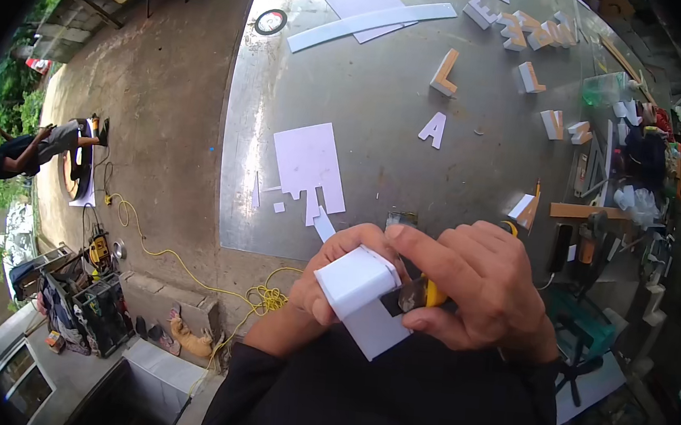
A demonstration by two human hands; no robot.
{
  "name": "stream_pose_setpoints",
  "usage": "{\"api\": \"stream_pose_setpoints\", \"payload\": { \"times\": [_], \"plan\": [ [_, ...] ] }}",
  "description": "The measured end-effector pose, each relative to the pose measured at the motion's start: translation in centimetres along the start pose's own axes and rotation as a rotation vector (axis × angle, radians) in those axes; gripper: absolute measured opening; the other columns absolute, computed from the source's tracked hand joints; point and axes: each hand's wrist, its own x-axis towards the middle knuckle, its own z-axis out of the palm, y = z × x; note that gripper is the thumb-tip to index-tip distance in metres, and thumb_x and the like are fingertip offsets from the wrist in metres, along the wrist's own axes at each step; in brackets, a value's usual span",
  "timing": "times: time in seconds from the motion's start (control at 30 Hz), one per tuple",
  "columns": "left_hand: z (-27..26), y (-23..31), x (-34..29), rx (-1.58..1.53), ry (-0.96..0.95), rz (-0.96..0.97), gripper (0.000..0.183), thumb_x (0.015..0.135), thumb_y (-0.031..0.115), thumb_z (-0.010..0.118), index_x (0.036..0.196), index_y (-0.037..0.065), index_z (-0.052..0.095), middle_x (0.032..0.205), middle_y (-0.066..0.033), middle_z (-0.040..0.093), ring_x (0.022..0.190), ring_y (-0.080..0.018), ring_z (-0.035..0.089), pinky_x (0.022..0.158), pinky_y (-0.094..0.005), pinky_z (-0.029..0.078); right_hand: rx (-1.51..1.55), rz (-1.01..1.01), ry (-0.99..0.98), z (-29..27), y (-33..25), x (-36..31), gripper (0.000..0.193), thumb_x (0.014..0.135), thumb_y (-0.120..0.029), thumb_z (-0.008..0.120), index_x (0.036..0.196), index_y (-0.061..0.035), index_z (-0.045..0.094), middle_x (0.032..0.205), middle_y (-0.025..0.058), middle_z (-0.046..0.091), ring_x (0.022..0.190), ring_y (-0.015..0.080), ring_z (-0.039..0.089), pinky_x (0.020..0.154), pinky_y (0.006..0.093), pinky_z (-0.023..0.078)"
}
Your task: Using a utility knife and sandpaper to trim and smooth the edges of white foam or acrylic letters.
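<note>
Close to my body, above the near edge of the metal table, my left hand is closed around a white block-shaped piece with a rounded corner. A flat white part of it juts toward me. My right hand grips a yellow-and-black hand tool against the piece's right side. Fingers hide most of the tool, so its exact kind cannot be made out. My right index finger reaches to the piece's far edge, by my left fingers. Just beyond lies a cut white sheet with small offcuts.
On the metal table stand several white-and-brown block letters, among them an L, and a flat white A. Tools and a clear bag crowd the right side. A yellow cord lies on the floor; another person is far left.
</note>
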Motion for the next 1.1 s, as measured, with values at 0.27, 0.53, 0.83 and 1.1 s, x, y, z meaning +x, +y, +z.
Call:
{"api": "stream_pose_setpoints", "payload": {
  "times": [0.27,0.53,0.83,1.1],
  "plan": [
    [2.2,-0.2,0.2,-0.01,0.409,-0.087,0.074,0.054,0.034,0.093,0.112,0.005,0.058,0.103,-0.0106,0.064,0.1,-0.0214,0.062,0.088,-0.033,0.049,-0.045,-0.013,-0.045,-0.9,-0.2,-0.2,0.056,0.091,-0.051,0.057,0.123,-0.005,0.064,0.067,0.0031,0.054,0.056,0.02,0.052,0.052,0.0348,0.038],
    [1.7,-0.6,-0.6,0.029,0.268,-0.026,0.073,0.055,0.034,0.093,0.111,0.004,0.058,0.101,-0.0115,0.064,0.102,-0.0226,0.062,0.09,-0.0343,0.049,-0.038,-0.049,-0.051,-1.0,-0.2,-0.4,0.056,0.091,-0.05,0.058,0.123,-0.0043,0.063,0.067,0.0035,0.054,0.056,0.0197,0.052,0.052,0.0344,0.039],
    [-1.1,0.2,0.6,0.246,0.169,0.23,0.062,0.084,0.048,0.071,0.116,0.001,0.046,0.096,-0.0158,0.06,0.093,-0.0286,0.064,0.094,-0.0462,0.052,0.391,0.224,0.372,-2.0,2.3,5.7,0.04,0.098,-0.037,0.053,0.103,0.0033,0.052,0.082,0.023,0.065,0.075,0.042,0.066,0.07,0.0457,0.051],
    [-1.3,-1.4,1.5,0.163,0.175,0.115,0.057,0.091,0.043,0.064,0.123,-0.001,0.046,0.105,-0.0172,0.061,0.097,-0.0317,0.061,0.101,-0.0484,0.044,0.055,0.005,0.111,-4.2,0.4,16.7,0.043,0.078,-0.003,0.056,0.119,0.0095,0.058,0.104,0.0219,0.067,0.101,0.0352,0.065,0.088,0.04,0.051]
  ]
}}
